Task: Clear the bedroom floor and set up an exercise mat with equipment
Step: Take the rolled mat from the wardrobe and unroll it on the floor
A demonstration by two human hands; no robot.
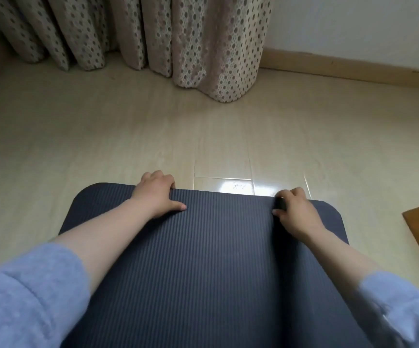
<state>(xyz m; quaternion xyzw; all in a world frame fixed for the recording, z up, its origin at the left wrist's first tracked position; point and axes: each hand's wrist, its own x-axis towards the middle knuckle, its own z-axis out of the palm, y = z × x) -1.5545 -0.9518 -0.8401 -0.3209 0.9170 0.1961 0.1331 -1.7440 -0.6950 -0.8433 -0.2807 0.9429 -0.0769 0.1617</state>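
The pale wooden floor (128,136) fills most of the view, with a spotted curtain (203,46) hanging down to it at the far wall. A ribbed dark blue mat (216,259) lies flat on the floor, stretching from the person towards the curtain. The left hand (157,194) and the right hand (296,212) each grip the mat's far edge, fingers curled over it and thumbs on top.

dotted curtain (198,46), pale floor (128,136), white wall (354,26)
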